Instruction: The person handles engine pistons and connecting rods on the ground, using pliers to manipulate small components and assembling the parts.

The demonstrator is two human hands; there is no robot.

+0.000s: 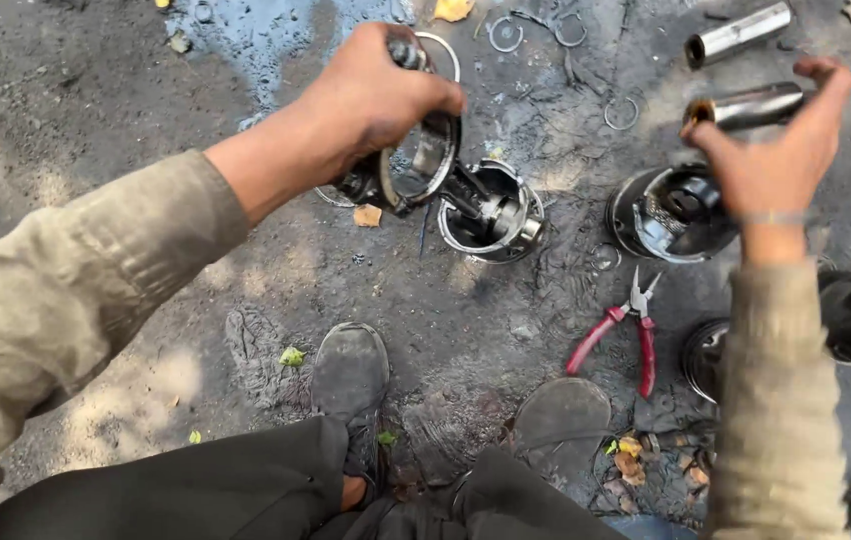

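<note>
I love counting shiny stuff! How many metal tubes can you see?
2. One tube lies on the ground at top right; the other tube is in the right hand. More may be hidden.

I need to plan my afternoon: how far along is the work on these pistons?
Looks partway. Done: several snap rings and one loose steel pin lie out on the oily ground. In hand: the left hand grips a connecting rod whose end sits inside a piston; the right hand holds another pin. Left: a second piston lies beside the red pliers, untouched.
</note>
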